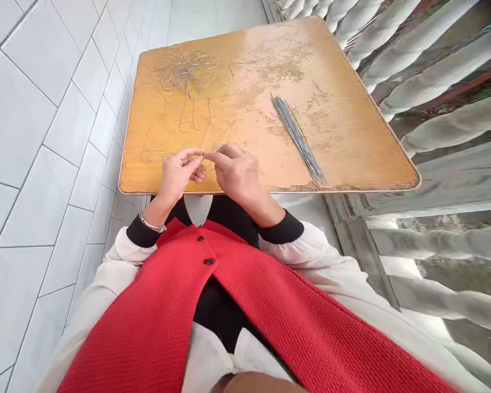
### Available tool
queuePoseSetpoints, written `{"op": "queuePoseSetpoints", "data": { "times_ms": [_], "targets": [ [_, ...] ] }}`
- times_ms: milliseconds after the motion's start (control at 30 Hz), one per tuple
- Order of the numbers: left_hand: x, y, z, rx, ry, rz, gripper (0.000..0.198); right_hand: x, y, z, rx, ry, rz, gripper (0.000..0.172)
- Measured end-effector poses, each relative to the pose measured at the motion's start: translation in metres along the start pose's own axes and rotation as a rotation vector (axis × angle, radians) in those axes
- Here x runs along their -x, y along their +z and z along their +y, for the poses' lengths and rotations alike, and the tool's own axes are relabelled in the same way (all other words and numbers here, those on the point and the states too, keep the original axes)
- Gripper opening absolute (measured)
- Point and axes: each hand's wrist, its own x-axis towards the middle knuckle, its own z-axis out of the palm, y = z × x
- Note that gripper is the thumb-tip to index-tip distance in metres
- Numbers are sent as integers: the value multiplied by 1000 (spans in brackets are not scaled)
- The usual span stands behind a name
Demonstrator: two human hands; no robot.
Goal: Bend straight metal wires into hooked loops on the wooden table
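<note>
My left hand (180, 173) and my right hand (238, 170) meet over the table's near edge, fingertips pinched together. Between them is a thin wire (205, 156), mostly hidden by the fingers; its exact shape is hard to make out. Just beyond the hands lie several thin bent wires (187, 129) with curved loops and straight ends. A bundle of straight grey wires (298, 139) rests to the right of my right hand, slanting away from me.
The worn wooden table (245, 71) has peeling patches. A loose tangle of looped wire (186, 70) lies at its far left. A tiled wall (45, 147) runs along the left, and a pale balustrade (413, 71) stands on the right.
</note>
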Motion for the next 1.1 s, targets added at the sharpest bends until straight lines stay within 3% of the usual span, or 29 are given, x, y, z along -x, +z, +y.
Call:
{"op": "queuePoseSetpoints", "data": {
  "times_ms": [200,367,500,667,867,967,1100],
  "targets": [
    [-3,-3,-7,-79,49,15,9,2,6,3,-36,38,-2,32],
    [-5,-6,-15,-146,115,41,12,2,14,6,-35,-7,46,34],
    [-5,-7,-19,-140,105,29,13,2,19,8,-99,69,60,29],
    [-5,-5,-15,-31,75,22,8,1,16,6,-401,230,55,26],
    [-3,-4,-11,68,24,45,8,3,6,-3,-998,536,100,52],
    [-2,-3,-11,107,1,56,12,6,1,-9,-1133,662,88,54],
    [-1,-1,-12,137,-18,30,13,6,-3,-17,-1210,730,116,44]
  ]
}}
